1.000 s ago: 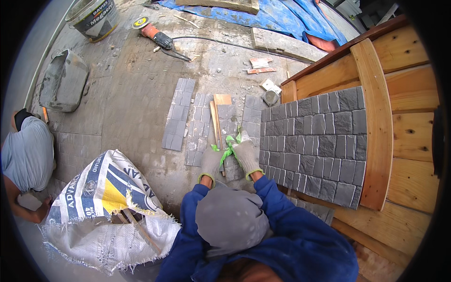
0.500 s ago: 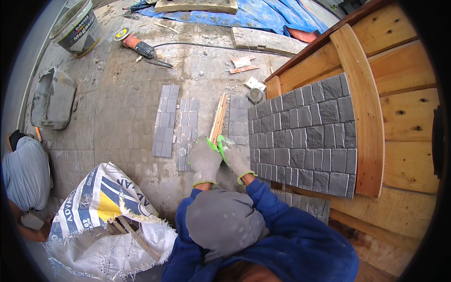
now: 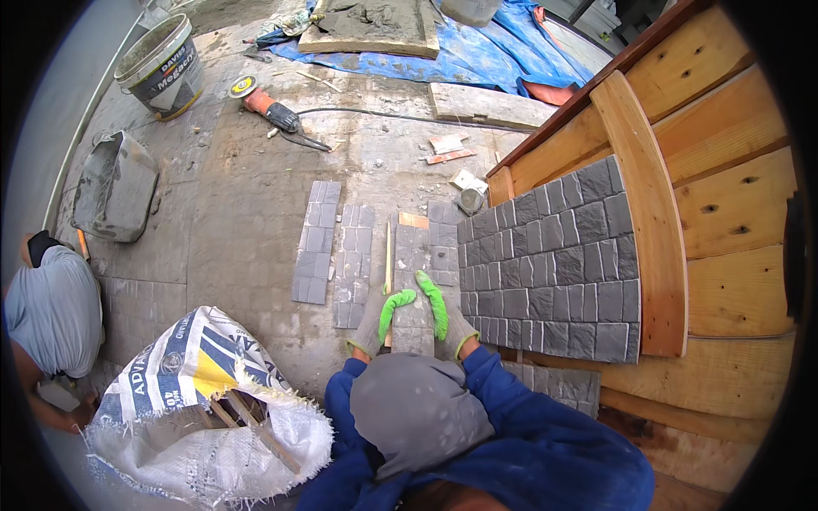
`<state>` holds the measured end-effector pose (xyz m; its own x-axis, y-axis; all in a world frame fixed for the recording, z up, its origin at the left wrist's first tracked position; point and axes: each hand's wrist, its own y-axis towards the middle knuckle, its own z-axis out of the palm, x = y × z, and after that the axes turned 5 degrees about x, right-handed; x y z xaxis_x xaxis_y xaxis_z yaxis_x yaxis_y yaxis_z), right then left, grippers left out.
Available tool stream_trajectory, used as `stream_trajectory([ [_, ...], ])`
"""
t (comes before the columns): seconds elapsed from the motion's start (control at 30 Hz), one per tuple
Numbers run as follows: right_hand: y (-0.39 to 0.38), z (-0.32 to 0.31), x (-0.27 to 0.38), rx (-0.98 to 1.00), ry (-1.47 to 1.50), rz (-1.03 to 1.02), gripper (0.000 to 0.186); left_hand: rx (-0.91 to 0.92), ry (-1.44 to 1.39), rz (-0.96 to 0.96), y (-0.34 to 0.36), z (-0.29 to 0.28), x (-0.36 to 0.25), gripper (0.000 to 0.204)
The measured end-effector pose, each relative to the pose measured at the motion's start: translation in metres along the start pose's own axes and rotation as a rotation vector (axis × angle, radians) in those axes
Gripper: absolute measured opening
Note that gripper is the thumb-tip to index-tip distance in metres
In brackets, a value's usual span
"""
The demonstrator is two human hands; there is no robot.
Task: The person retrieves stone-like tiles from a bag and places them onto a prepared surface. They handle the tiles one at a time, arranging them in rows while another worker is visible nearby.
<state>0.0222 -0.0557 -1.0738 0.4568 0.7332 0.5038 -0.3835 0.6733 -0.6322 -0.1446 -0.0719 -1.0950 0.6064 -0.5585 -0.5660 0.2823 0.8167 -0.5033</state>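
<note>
A narrow grey stone-look tile strip (image 3: 413, 260) lies lengthwise between my two gloved hands. Bare wood (image 3: 414, 221) shows at its far end. My left hand (image 3: 383, 317), in a grey glove with green fingertips, is closed on the strip's left edge, its fingers curved over the surface. Along the opposite edge, my right hand (image 3: 445, 313) grips with its fingers nearly straight. A thin wooden stick (image 3: 389, 255) runs just left of the strip. Two more grey strips, one nearer (image 3: 354, 264) and one farther left (image 3: 316, 243), lie on the floor.
A large grey tiled panel (image 3: 554, 264) leans against wooden boards (image 3: 733, 255) at right. An angle grinder (image 3: 271, 111), a bucket (image 3: 162, 72) and a grey tub (image 3: 115, 187) are ahead and left. A woven sack (image 3: 204, 409) with wood pieces sits near left, beside another person (image 3: 53, 307).
My hands have moved apart, onto opposite sides of the tile strip. The upright-looking bundle of wood between them no longer shows; the strip's grey face is now visible. The view has shifted slightly.
</note>
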Motion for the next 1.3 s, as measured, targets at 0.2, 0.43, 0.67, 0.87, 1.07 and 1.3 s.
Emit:
stream_trajectory([
  [0.2,0.042,-0.022,-0.003,-0.25,-0.802,-0.073,0.044,-0.456,1.242,0.009,0.02,0.001,-0.013,0.053],
  [0.43,0.088,-0.021,-0.007,-0.385,-1.44,-0.311,0.039,-0.395,1.55,-0.056,0.008,0.008,-0.049,0.057],
  [0.67,0.065,0.029,0.026,-0.445,-1.904,-0.185,0.046,-0.747,1.474,-0.173,-0.04,-0.021,-0.086,0.049],
  [0.87,0.056,0.038,0.049,-0.353,-2.095,-0.221,0.051,-0.824,1.811,-0.207,-0.042,0.012,-0.04,0.092],
  [1.07,-0.01,0.024,0.028,-0.385,-1.056,-0.145,0.039,-0.825,1.765,-0.183,-0.041,-0.003,-0.044,0.099],
  [1.3,-0.031,-0.002,-0.013,-0.252,-0.877,-0.13,0.032,-0.773,1.367,0.1,-0.032,-0.014,-0.054,0.069],
])
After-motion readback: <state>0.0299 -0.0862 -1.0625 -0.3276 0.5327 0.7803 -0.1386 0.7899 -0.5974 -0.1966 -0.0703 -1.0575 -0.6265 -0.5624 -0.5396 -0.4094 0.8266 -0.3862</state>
